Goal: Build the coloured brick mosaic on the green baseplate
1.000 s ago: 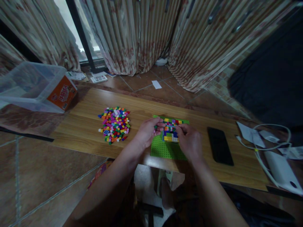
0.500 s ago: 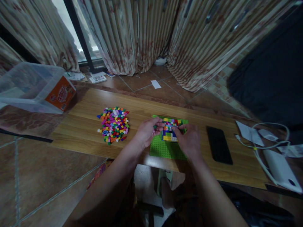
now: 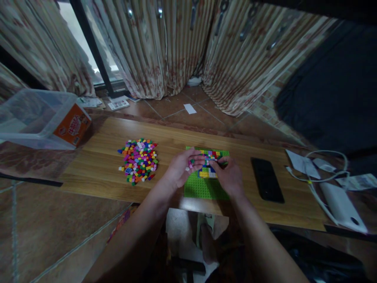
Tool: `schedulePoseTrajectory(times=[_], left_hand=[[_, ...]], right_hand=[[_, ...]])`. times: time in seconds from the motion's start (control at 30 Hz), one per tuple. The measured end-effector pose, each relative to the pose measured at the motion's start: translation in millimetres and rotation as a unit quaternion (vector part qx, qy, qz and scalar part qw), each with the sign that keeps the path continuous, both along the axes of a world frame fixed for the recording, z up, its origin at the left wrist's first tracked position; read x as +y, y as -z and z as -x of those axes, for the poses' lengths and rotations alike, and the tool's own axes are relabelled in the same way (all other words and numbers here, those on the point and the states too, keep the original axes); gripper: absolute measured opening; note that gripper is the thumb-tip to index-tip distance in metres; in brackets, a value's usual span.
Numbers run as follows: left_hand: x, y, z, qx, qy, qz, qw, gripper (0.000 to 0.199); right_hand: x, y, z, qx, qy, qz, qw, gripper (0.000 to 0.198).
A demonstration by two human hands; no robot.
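My left hand (image 3: 183, 165) is turned palm up at the left side of a green studded baseplate (image 3: 203, 188). Small toy bricks (image 3: 191, 162), pink, green and white, lie in its palm and curled fingers. Over the baseplate, my right hand (image 3: 229, 173) is closed in a pinch, its fingertips close to those of the left. A small pale toy brick seems to be between thumb and finger, mostly hidden. Beneath both hands is a block of multicoloured bricks (image 3: 207, 173) fixed on the baseplate, with yellow, white and blue ones along its near edge.
A loose pile of coloured bricks (image 3: 140, 161) lies on the wooden table (image 3: 97, 157) to the left. Right of the baseplate is a black phone (image 3: 267, 180). Farther right are a white cable (image 3: 346, 165) and a white power bank (image 3: 343, 206). A clear plastic bin (image 3: 38, 118) stands far left.
The view has shifted slightly. My left hand has opened a little, showing more of the bricks in its palm. My right hand stays pinched over the built block.
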State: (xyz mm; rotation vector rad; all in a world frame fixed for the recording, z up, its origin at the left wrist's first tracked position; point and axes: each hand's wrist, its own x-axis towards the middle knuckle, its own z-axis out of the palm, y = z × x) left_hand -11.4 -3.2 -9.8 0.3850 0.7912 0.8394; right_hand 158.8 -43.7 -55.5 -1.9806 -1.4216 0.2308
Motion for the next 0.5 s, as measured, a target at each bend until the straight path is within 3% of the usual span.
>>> schedulePoseTrajectory(times=[0.1, 0.2, 0.33, 0.5], left_hand=[[-0.8, -1.4, -0.5, -0.054, 0.026, 0.014, 0.998, 0.035], [-1.2, 0.1, -2.2, -0.083, 0.043, 0.024, 0.995, 0.040], [-1.6, 1.7, -4.9, -0.110, 0.056, 0.023, 0.992, 0.046], [-1.7, 1.3, -5.9, -0.131, 0.082, 0.027, 0.988, 0.048]], right_hand=[[-4.3, -12.8, 4.7, 0.013, -0.008, -0.075, 0.997, 0.032], [-10.1, -27.8, 12.3, 0.032, -0.085, -0.147, 0.985, 0.026], [-14.0, -34.9, 20.5, 0.013, -0.214, -0.118, 0.970, 0.023], [-11.7, -31.7, 23.0, -0.035, -0.249, -0.087, 0.964, 0.022]])
